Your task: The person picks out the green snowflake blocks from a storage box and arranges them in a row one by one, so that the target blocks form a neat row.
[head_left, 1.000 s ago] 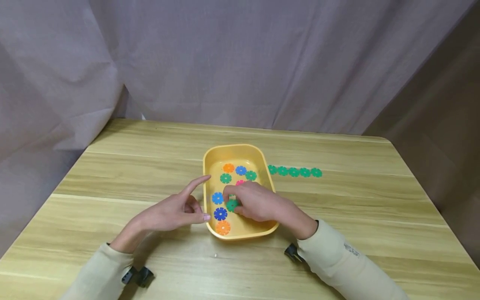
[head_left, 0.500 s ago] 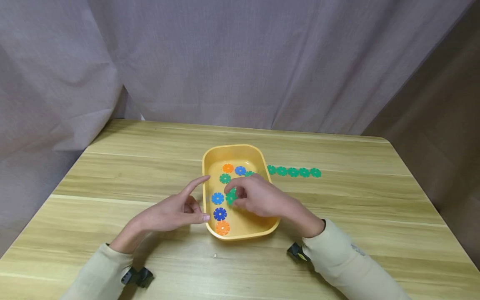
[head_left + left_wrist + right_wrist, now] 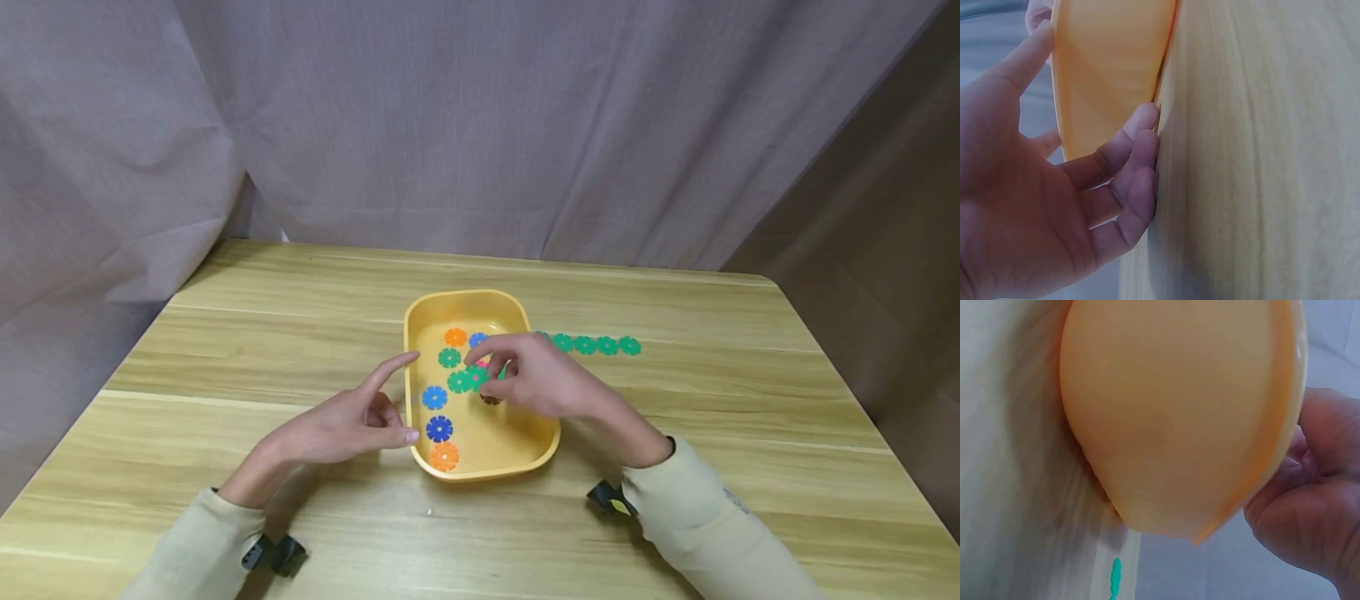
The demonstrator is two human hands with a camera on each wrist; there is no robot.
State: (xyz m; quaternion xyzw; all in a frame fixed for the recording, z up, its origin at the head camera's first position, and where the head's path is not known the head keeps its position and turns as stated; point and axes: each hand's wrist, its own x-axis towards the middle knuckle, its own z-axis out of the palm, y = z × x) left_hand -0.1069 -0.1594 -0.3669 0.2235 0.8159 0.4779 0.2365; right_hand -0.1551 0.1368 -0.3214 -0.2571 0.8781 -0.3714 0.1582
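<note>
A yellow plastic tray (image 3: 487,475) stands on the wooden table, with several toothed flower-shaped discs lying in it. My left hand (image 3: 330,429) touches its left rim with spread thumb and index finger. In the left wrist view the other fingers (image 3: 1142,187) bend loosely against the tray's outer wall. Over the tray, my right hand (image 3: 536,375) pinches a green flower disc (image 3: 476,377) between thumb and index finger. Below it lie another green disc (image 3: 458,382) and a mostly hidden pink one. The right wrist view shows the tray's outer wall (image 3: 1172,412), which hides the fingertips.
A row of green discs (image 3: 585,344) extends across the table to the right of the tray. Orange (image 3: 445,456), dark blue (image 3: 439,429) and light blue (image 3: 434,397) discs line the tray's left side. A grey curtain (image 3: 390,125) hangs behind the table.
My right hand has raised the green disc from the tray and moved away from me and slightly right. A brown disc now shows beneath it. The left hand stays at the rim.
</note>
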